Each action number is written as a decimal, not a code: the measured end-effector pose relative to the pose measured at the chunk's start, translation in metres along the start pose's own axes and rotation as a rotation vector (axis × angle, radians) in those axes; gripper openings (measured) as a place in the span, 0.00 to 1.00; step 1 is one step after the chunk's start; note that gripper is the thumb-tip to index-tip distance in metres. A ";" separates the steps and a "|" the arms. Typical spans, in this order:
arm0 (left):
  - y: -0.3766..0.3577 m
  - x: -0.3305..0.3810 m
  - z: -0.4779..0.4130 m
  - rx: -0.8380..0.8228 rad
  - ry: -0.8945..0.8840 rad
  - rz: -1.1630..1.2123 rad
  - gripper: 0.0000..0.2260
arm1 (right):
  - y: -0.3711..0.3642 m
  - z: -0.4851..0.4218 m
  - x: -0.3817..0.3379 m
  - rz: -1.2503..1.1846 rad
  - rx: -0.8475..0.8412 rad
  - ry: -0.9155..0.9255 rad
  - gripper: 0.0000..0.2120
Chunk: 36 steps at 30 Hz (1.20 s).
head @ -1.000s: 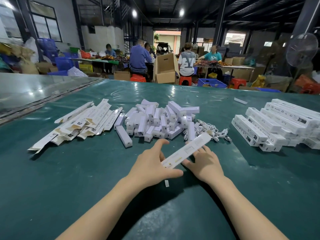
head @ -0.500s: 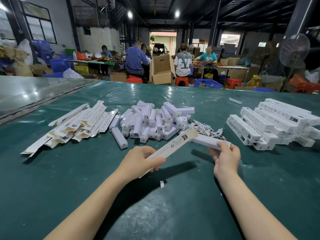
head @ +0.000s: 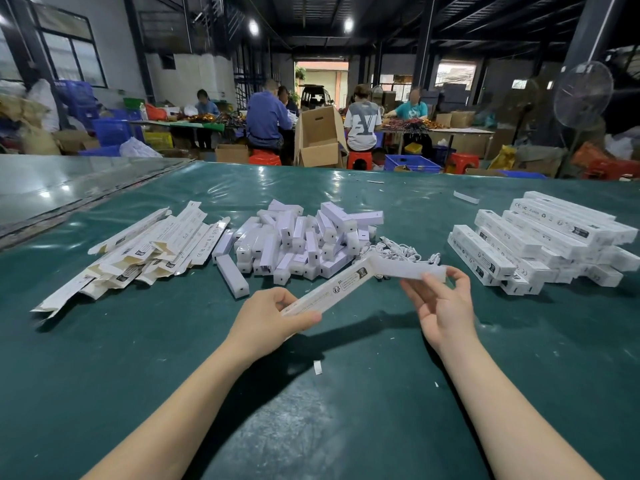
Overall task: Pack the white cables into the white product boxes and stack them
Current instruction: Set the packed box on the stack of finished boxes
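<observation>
Left hand grips product box above bench, fingers curled round lower end. Right hand pinches white insert, tip at box mouth. Risk: skewed entry crumples flap, jams insert. White cables loose on bench behind, unpacked.

I held one long white product box aloft, tilted, its far end meeting a white insert. The white cables lay tangled just behind; packed boxes lay stacked at right.
</observation>
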<state>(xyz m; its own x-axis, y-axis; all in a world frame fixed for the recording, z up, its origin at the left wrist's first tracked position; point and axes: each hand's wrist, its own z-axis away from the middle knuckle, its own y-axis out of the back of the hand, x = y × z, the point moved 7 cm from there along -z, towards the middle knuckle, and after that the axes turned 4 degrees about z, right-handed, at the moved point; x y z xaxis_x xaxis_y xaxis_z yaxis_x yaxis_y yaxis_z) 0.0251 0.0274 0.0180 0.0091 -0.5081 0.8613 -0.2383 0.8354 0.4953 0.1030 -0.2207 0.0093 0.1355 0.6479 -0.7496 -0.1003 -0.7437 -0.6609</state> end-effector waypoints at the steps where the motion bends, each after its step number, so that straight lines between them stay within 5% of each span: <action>1: 0.001 0.001 0.000 0.023 -0.012 -0.010 0.11 | -0.001 0.000 0.000 0.022 -0.013 0.011 0.14; 12: 0.022 0.016 0.011 0.264 -0.203 -0.221 0.12 | 0.000 -0.002 -0.006 0.076 -0.060 0.008 0.15; 20: 0.020 0.018 0.006 0.163 -0.140 -0.231 0.15 | -0.007 0.001 -0.007 0.045 -0.127 -0.010 0.14; 27: 0.004 0.020 0.013 0.146 -0.154 -0.152 0.13 | -0.022 0.009 0.004 0.330 -0.147 0.116 0.12; 30: -0.004 0.016 0.013 0.134 -0.127 -0.051 0.13 | -0.038 0.021 0.014 0.589 -0.312 0.131 0.02; 33: -0.008 0.013 0.013 0.108 -0.114 -0.003 0.13 | -0.052 0.031 0.034 0.650 -0.470 0.008 0.21; 36: -0.006 0.012 0.010 0.083 -0.049 0.154 0.10 | -0.044 0.023 0.021 0.727 -0.329 0.171 0.11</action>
<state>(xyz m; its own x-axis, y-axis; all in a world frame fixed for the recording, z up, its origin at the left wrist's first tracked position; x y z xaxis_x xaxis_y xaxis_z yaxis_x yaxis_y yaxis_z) 0.0170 0.0144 0.0244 -0.0808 -0.3872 0.9185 -0.3128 0.8848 0.3455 0.0876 -0.1708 0.0221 0.2995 -0.0300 -0.9536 0.0694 -0.9962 0.0531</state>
